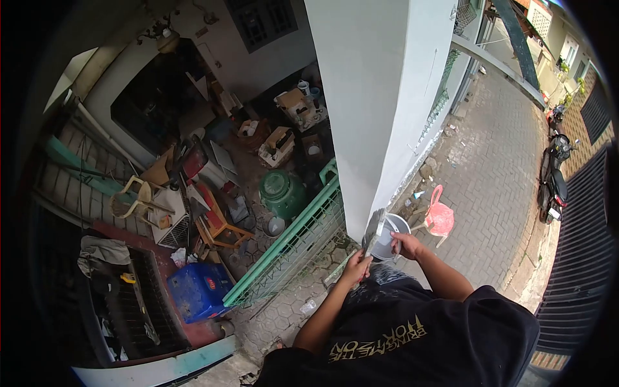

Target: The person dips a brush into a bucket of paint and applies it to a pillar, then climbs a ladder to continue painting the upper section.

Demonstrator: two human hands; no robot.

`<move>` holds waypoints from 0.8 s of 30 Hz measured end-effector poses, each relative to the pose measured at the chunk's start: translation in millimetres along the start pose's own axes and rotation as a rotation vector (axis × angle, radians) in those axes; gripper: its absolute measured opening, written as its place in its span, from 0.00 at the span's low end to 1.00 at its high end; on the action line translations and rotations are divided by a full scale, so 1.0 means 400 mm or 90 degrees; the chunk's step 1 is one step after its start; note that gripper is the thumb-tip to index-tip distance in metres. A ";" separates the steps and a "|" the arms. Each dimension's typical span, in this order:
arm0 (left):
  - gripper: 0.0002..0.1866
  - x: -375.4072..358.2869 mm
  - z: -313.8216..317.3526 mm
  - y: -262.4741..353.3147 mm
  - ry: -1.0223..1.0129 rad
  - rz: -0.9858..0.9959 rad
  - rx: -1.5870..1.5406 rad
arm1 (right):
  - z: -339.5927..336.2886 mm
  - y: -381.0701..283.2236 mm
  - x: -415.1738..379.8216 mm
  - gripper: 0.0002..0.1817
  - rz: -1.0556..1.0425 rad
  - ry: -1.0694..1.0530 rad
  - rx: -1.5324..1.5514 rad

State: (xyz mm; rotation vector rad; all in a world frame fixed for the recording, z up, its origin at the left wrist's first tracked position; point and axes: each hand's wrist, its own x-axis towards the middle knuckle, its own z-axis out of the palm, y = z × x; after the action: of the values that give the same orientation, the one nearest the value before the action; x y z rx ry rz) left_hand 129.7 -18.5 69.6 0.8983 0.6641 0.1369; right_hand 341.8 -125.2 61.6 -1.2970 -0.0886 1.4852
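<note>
My left hand (356, 267) is closed around the lower end of a flat, whitish-grey tool (372, 233), which stands up beside the bucket. With my right hand (405, 246) I grip the near rim of a light grey bucket (394, 226). The tool lies along the bucket's left side; whether the two touch I cannot tell. Just beyond both rises a tall white pillar (367, 97). A red plastic chair (440, 216) is on the paving to the right of the bucket.
A green wire-mesh gate (290, 242) runs left of the pillar. Behind it are a green barrel (284, 192), boxes, a wooden chair (219, 219) and a blue container (200, 291). A motorcycle (556, 177) is parked across the paved lane (493, 142).
</note>
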 end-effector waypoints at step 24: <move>0.37 -0.014 0.009 0.101 -0.006 0.257 0.723 | 0.225 0.086 -0.026 0.16 -0.157 0.011 -0.040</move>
State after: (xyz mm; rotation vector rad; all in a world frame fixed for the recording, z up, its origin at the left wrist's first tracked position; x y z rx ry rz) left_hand 134.0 2.3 104.6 2.1244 0.5153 0.1075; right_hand 251.3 -96.0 81.5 -1.2981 -0.2759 1.2684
